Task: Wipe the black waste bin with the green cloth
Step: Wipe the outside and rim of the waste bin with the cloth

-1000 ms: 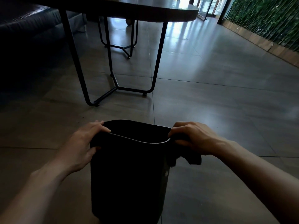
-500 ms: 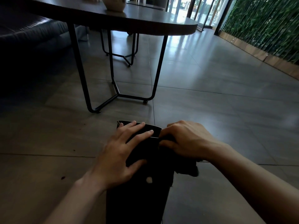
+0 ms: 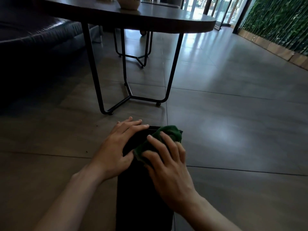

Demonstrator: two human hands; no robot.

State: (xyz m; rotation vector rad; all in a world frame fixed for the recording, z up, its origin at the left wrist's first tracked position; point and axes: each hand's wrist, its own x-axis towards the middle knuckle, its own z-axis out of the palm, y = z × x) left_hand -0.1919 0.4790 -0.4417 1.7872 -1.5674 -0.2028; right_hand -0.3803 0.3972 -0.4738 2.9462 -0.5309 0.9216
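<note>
The black waste bin lies tipped away from me on the tiled floor, its near side facing up. My left hand rests flat on the bin's upper left part, fingers spread toward the far rim. My right hand presses the bunched green cloth onto the bin's upper side, fingers laid over the cloth. The cloth's far end sticks out past my fingertips near the rim.
A dark table on black metal legs stands just beyond the bin, with a pale pot on top. A dark sofa sits at the left. A green plant wall runs along the right.
The bin went from upright to tipped forward. My left hand moved from the rim onto its side, and my right hand brought the green cloth up onto the bin.
</note>
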